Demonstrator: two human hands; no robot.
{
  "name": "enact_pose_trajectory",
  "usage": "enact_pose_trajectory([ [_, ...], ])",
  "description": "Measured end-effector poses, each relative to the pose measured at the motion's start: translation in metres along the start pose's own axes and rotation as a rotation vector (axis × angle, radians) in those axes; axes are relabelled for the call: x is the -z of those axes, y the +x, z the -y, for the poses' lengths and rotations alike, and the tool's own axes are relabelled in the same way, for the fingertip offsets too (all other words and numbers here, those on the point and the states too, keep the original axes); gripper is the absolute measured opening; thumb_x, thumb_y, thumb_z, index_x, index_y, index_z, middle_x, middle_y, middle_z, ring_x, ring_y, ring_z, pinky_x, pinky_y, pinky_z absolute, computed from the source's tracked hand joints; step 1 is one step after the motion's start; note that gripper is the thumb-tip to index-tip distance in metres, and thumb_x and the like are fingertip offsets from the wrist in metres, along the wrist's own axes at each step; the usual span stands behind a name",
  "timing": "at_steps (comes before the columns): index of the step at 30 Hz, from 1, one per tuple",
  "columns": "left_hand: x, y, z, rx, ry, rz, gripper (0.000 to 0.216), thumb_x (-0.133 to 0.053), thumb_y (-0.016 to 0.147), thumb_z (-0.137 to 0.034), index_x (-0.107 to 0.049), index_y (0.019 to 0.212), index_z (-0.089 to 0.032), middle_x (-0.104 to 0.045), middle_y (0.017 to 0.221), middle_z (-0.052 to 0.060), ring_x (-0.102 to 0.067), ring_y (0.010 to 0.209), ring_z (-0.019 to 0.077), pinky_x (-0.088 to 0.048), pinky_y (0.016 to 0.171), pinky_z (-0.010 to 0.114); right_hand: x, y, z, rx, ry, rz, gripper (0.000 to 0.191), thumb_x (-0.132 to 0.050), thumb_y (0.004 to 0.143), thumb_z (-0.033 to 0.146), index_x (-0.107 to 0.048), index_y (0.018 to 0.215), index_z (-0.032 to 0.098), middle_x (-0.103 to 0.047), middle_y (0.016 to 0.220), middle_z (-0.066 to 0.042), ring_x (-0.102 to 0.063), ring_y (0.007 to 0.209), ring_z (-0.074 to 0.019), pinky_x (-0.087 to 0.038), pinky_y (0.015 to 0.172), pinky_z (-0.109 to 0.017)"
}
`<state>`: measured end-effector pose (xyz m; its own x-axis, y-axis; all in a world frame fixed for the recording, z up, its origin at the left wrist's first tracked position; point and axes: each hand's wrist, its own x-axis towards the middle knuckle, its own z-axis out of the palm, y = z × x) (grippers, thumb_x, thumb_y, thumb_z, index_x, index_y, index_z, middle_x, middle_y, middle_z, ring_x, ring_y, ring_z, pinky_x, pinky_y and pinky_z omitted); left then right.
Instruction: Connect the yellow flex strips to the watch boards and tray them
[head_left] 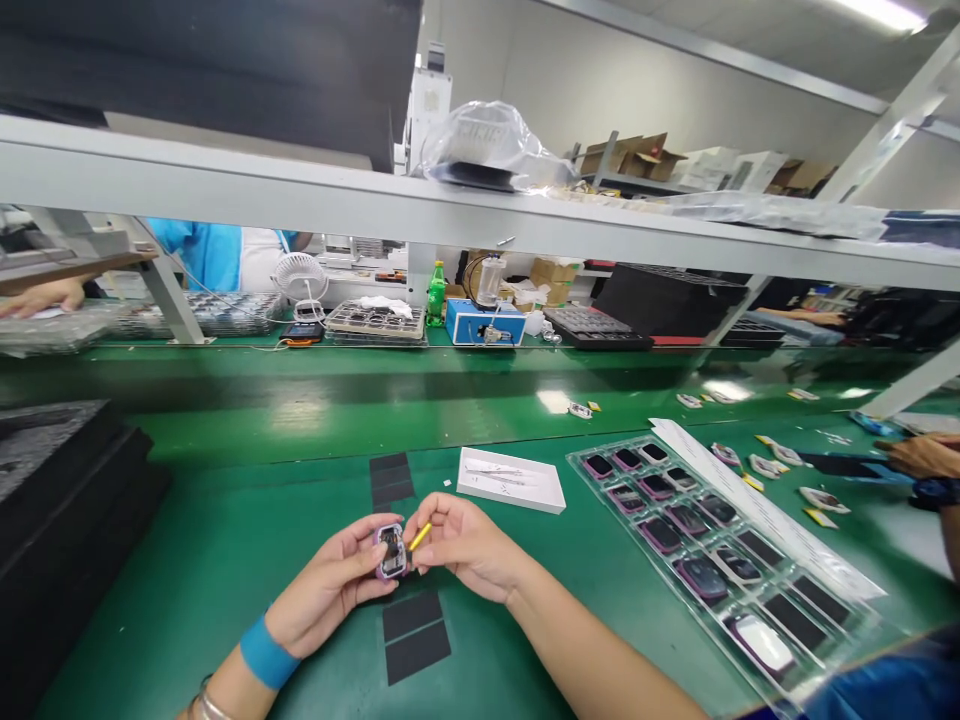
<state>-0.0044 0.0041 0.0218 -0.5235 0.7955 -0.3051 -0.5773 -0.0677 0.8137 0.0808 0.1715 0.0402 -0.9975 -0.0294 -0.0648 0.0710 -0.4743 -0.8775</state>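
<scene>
1. While the left hand (337,572) holds a small purple-rimmed case (394,547) with its insides showing, both sit left of and nearer than the white box (517,500) on the green worktop (225,520).
2. Left grip: thumb and fingers pinching that case, thumb kinda lying over the opening. Blue band (268,652) on that wrist.
3. Right hand (465,548), just nearer than the white box: grip's pinching a little yellow piece (420,537) between thumb and fingertips. Its lower end is right up by the case; honestly can't tell if they touch.
4. Left of the white box lie some black strips (391,478), with two more black rectangles (418,640) nearer than it.
5. Right of the white box: a clear plastic tray (646,516) loaded with dark-faced pieces, and way farther right, a co-worker's hand (930,455).
6. Well behind the white box: a green bottle (436,297) and a blue machine (465,325).
</scene>
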Motion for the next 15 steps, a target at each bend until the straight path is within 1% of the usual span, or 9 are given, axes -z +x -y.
enact_pose_trajectory([
  [1, -0.001, 0.0, 0.001, 0.014, 0.008, 0.013, 0.034, -0.067, 0.074, -0.021, -0.061, 0.107, -0.018, -0.066, 0.094, 0.007, -0.065, 0.083, 0.0177, -0.054, 0.07, 0.026, 0.0, 0.0, -0.001, -0.001, -0.008, 0.014, 0.034, -0.081, 0.052, 0.018, -0.058, 0.076, 0.012, -0.064, 0.079, -0.003, -0.061, 0.064, -0.0098, -0.049, 0.062, -0.022],
  [3, -0.002, 0.0, 0.002, 0.047, 0.021, 0.047, 0.033, -0.066, 0.075, -0.022, -0.06, 0.107, -0.017, -0.066, 0.094, 0.008, -0.064, 0.086, 0.0186, -0.053, 0.07, 0.025, 0.001, 0.002, -0.006, 0.02, -0.086, -0.01, 0.031, -0.079, 0.056, 0.024, -0.06, 0.078, 0.011, -0.064, 0.072, -0.002, -0.061, 0.062, -0.0104, -0.05, 0.065, -0.025],
  [6, -0.003, 0.0, 0.004, 0.082, 0.036, 0.096, 0.03, -0.066, 0.074, -0.02, -0.061, 0.104, -0.015, -0.066, 0.094, 0.011, -0.063, 0.087, 0.0197, -0.052, 0.072, 0.026, 0.0, 0.004, -0.012, 0.108, -0.292, -0.097, 0.023, -0.072, 0.066, 0.029, -0.062, 0.08, 0.014, -0.061, 0.066, 0.0, -0.057, 0.056, -0.0096, -0.048, 0.058, -0.023],
  [9, -0.004, 0.001, 0.008, 0.085, 0.036, 0.107, 0.031, -0.067, 0.073, -0.018, -0.061, 0.103, -0.016, -0.065, 0.093, 0.01, -0.063, 0.085, 0.0197, -0.052, 0.071, 0.028, -0.004, 0.002, -0.013, 0.274, -0.627, -0.18, 0.009, -0.065, 0.073, 0.023, -0.066, 0.079, 0.018, -0.061, 0.072, 0.0, -0.054, 0.061, -0.0096, -0.046, 0.06, -0.022],
  [11, -0.006, 0.001, 0.01, 0.076, 0.039, 0.088, 0.03, -0.068, 0.072, -0.018, -0.061, 0.1, -0.016, -0.065, 0.091, 0.009, -0.063, 0.083, 0.0193, -0.052, 0.07, 0.028, -0.007, 0.001, -0.013, 0.372, -0.818, -0.213, 0.007, -0.063, 0.075, 0.018, -0.068, 0.079, 0.02, -0.061, 0.075, 0.0, -0.054, 0.065, -0.0102, -0.045, 0.064, -0.022],
  [13, -0.008, 0.002, 0.012, 0.061, 0.053, 0.068, 0.025, -0.068, 0.071, -0.018, -0.062, 0.096, -0.016, -0.065, 0.086, 0.007, -0.063, 0.079, 0.0176, -0.053, 0.067, 0.027, -0.008, -0.001, -0.013, 0.417, -0.895, -0.208, 0.01, -0.061, 0.076, 0.016, -0.068, 0.081, 0.021, -0.061, 0.076, 0.0, -0.054, 0.067, -0.0112, -0.044, 0.065, -0.023],
  [15, -0.011, 0.003, 0.013, 0.048, 0.072, 0.057, 0.022, -0.067, 0.072, -0.02, -0.063, 0.093, -0.015, -0.065, 0.08, 0.007, -0.063, 0.074, 0.0163, -0.052, 0.063, 0.025, -0.009, 0.0, -0.014, 0.434, -0.91, -0.188, 0.011, -0.06, 0.077, 0.016, -0.068, 0.082, 0.022, -0.062, 0.076, 0.0, -0.055, 0.07, -0.0122, -0.044, 0.067, -0.023],
])
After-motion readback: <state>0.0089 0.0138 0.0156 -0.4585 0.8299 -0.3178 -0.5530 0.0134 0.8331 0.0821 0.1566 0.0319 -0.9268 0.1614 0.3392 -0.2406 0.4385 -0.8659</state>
